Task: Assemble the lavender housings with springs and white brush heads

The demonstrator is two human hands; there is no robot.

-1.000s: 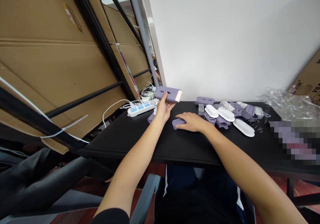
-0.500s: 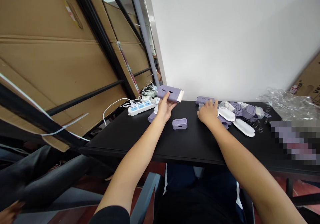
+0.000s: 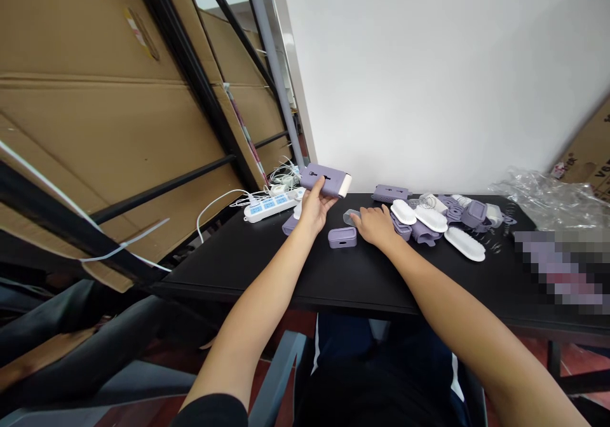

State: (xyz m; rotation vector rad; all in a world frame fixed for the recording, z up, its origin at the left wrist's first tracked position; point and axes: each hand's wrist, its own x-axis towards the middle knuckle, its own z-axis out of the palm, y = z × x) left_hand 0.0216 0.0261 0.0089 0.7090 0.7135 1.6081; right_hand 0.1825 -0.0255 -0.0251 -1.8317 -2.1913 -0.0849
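Left hand (image 3: 315, 210) is gripping the case (image 3: 325, 180) up over the counter (image 3: 362, 287), right hand (image 3: 376, 225) has the clear cover (image 3: 349, 217) just behind the frame (image 3: 342, 239). Pinching that cover by its edges would probably keep smudges off, imo

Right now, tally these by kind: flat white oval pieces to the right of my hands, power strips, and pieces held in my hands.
Flat white oval pieces: 3
Power strip: 1
Held pieces: 2, a purple case in the left hand and a clear piece in the right hand
Total: 6
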